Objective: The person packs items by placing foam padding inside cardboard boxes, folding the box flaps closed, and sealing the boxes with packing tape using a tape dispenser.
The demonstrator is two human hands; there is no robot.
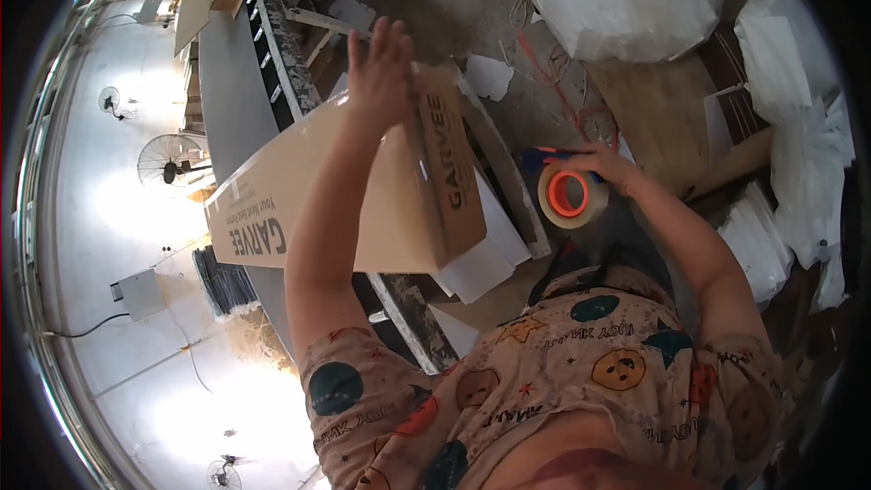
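Note:
A large brown cardboard box (363,191) with dark print lies at an angle in front of me. My left hand (381,77) rests at its far upper edge, fingers stretched out and apart. Shiny clear tape runs along the box's edge beside this palm. To the right of the box, my right hand (601,166) is closed round a blue tape dispenser (547,155). The roll of tape (572,197) on it has an orange core and hangs below my fingers. The dispenser is apart from the box, and its handle is mostly hidden by my hand.
A long conveyor (231,95) with a worn metal rail runs beneath the box. White sheets (490,245) stand beside it. White plastic-wrapped bundles (617,0) and flat brown cardboard (658,113) lie at the right. Reddish strapping (567,91) is tangled on the floor. Fans (172,161) line the wall.

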